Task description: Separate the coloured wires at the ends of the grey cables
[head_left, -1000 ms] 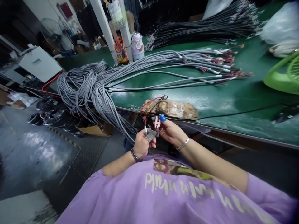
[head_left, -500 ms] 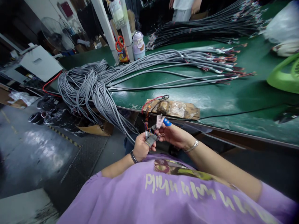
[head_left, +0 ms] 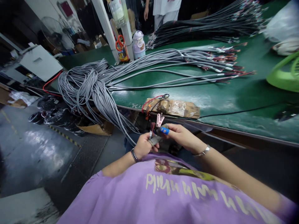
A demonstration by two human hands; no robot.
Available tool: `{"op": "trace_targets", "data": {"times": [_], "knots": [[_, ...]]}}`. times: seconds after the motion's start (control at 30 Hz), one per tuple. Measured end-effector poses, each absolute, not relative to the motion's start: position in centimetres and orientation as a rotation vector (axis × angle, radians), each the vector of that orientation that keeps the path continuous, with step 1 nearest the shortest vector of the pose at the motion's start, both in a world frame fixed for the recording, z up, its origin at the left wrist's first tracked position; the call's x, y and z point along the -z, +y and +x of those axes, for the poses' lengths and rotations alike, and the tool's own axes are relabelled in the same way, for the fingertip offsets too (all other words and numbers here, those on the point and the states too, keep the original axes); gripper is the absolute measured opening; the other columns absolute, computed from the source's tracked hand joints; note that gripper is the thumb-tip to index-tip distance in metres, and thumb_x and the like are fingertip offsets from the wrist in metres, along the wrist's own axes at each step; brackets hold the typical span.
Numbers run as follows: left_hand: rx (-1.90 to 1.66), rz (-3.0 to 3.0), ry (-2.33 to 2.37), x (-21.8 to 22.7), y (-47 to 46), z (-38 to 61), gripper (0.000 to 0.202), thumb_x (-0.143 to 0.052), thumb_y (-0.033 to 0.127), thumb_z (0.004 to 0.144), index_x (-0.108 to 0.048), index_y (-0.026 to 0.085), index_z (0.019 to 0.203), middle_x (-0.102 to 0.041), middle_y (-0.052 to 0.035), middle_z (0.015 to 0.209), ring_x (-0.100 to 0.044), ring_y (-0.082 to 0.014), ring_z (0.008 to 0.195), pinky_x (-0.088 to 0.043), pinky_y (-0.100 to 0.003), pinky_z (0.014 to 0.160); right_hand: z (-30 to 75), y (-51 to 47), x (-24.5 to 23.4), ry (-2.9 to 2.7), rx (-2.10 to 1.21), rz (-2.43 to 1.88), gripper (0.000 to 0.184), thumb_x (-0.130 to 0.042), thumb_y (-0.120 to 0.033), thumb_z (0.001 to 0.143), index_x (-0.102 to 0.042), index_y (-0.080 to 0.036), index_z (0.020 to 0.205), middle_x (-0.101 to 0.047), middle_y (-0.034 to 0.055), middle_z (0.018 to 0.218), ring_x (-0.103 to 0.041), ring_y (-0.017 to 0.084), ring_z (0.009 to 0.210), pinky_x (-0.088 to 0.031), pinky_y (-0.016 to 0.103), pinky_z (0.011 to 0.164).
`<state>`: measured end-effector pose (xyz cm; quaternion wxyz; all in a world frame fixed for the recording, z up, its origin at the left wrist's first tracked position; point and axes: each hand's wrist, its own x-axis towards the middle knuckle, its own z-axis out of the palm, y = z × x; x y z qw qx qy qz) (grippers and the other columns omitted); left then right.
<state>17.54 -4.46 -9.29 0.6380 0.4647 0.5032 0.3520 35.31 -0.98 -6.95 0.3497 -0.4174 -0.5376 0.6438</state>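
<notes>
My left hand (head_left: 144,146) is closed around a cable end with thin coloured wires (head_left: 153,127) and a white sleeve or label (head_left: 150,134). A grey wrapping (head_left: 155,141) lies along its thumb side. My right hand (head_left: 181,136) meets it from the right, thumb and forefinger pinched together, with a blue dotted band (head_left: 164,130) on the thumb. Dark grey material sits at these fingertips, and what they pinch is hidden. Just above stands a pink clothespin (head_left: 159,120), near the dark and orange leads at the bench edge.
A wooden block (head_left: 182,109) with red and black leads lies on the front edge of the green bench (head_left: 233,102). Behind it spread grey cables (head_left: 140,67) and a black cable bundle (head_left: 205,29). A green plastic item (head_left: 281,76) is at right. Another person (head_left: 164,11) stands beyond.
My right hand has shifted slightly right and up, its thumb now over the grey material. The pink clothespin shows more clearly. Beyond the bench, the other person has moved left.
</notes>
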Motion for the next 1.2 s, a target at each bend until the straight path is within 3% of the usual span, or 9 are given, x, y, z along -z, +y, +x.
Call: {"op": "trace_targets", "data": {"times": [0.17, 0.37, 0.53, 0.7, 0.9, 1.2], "knots": [[-0.964, 0.965, 1.210, 9.6, -4.4, 17.6, 0.042, -0.068, 0.054, 0.072, -0.053, 0.016, 0.077, -0.060, 0.0017, 0.057, -0.055, -0.0081, 0.041, -0.029, -0.017, 0.037, 34.8, -1.8, 7.6, -1.259, -1.740, -1.133, 0.041, -0.080, -0.052, 0.061, -0.063, -0.019, 0.077, -0.058, -0.0004, 0.066, -0.050, 0.013, 0.058, -0.044, 0.026, 0.053], [-0.857, 1.031, 1.117, 9.4, -4.6, 17.6, 0.046, -0.068, 0.058, 0.072, -0.054, 0.014, 0.072, -0.062, -0.0021, 0.059, -0.059, -0.0107, 0.046, -0.035, -0.018, 0.040, 33.2, -2.4, 8.9, -1.306, -1.479, -1.052, 0.031, -0.074, -0.048, 0.071, -0.064, -0.019, 0.074, -0.063, 0.0010, 0.071, -0.054, 0.015, 0.065, -0.046, 0.031, 0.068], [-0.772, 1.121, 1.101, 9.5, -4.7, 17.5, 0.046, -0.067, 0.058, 0.073, -0.057, 0.013, 0.068, -0.064, -0.0044, 0.059, -0.061, -0.0118, 0.048, -0.037, -0.018, 0.043, 33.2, -1.8, 9.1, -1.281, -1.585, -1.078, 0.037, -0.076, -0.052, 0.066, -0.063, -0.018, 0.072, -0.061, -0.0001, 0.065, -0.050, 0.013, 0.058, -0.042, 0.028, 0.058], [-0.905, 1.053, 1.127, 10.2, -4.6, 17.5, 0.043, -0.067, 0.056, 0.073, -0.056, 0.014, 0.073, -0.065, -0.0037, 0.062, -0.061, -0.0117, 0.048, -0.034, -0.018, 0.041, 33.6, -1.4, 8.8, -1.189, -1.728, -1.092, 0.045, -0.074, -0.059, 0.066, -0.057, -0.017, 0.067, -0.046, -0.0048, 0.054, -0.036, 0.008, 0.050, -0.031, 0.024, 0.049], [-0.913, 1.037, 1.160, 10.4, -4.5, 17.6, 0.045, -0.067, 0.057, 0.074, -0.055, 0.014, 0.071, -0.065, -0.0045, 0.062, -0.062, -0.0120, 0.049, -0.034, -0.018, 0.041, 33.7, -1.4, 8.8, -1.244, -1.738, -1.075, 0.041, -0.079, -0.052, 0.064, -0.062, -0.017, 0.078, -0.059, -0.0009, 0.067, -0.043, 0.010, 0.057, -0.033, 0.024, 0.052], [-1.068, 0.944, 1.207, 11.0, -4.1, 17.8, 0.046, -0.067, 0.059, 0.073, -0.056, 0.015, 0.080, -0.063, -0.0010, 0.063, -0.060, -0.0104, 0.046, -0.032, -0.018, 0.039, 33.5, -1.3, 8.9, -1.224, -1.572, -1.189, 0.039, -0.080, -0.051, 0.060, -0.062, -0.019, 0.072, -0.057, -0.0009, 0.065, -0.044, 0.012, 0.057, -0.037, 0.025, 0.051]]}}
